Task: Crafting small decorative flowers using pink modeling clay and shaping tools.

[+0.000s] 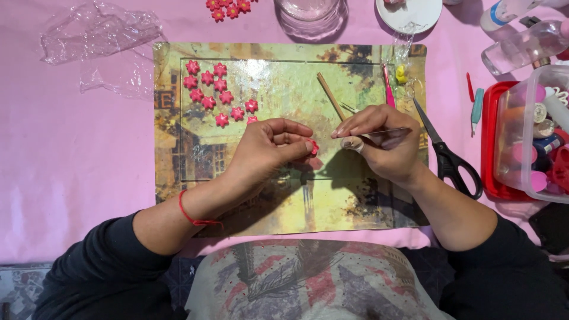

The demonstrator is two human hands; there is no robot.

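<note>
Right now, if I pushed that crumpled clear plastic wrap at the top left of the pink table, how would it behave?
The clear plastic wrap looks thin and creased, so it is probably floppy and very light, likely to skid or bunch up rather than slide as one piece. Its glossy folds suggest a slippery surface. It lies apart from both hands, touching nothing heavy, so little would hold it down.

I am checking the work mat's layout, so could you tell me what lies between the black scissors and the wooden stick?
In the head view, a pink-handled tool lies between the wooden stick and the black scissors.
</note>
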